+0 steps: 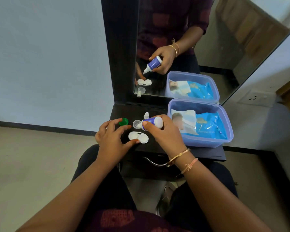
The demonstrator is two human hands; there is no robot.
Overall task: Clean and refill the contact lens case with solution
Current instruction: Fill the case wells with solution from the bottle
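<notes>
Just now the lens case (138,137) lies open on the black table (124,111), its two white wells side by side along a line from about 10 o'clock to 4 o'clock. The left hand (110,136) comes at it from 9 o'clock with fingers spread and loosely bent; the thumb tip rests on the near rim of the left well, and whether the forefinger also touches the case is hard to tell. The right hand (164,136) comes in from 3 o'clock with thumb and fingers wrapped round the bottle (153,123). The bottle's long axis runs from 3 o'clock to 9 o'clock, nozzle at the 9 o'clock end and dipped a little. That nozzle hangs just beyond the case at its 12 o'clock side, more above the clear cap (136,123) than above either well. By my reading, filling calls for bringing the tip back toward 6 o'clock and tilting it down over a well, while the left thumb keeps the case from sliding. A green cap (123,121) sits at 11 o'clock of the case, beside the left fingers.
</notes>
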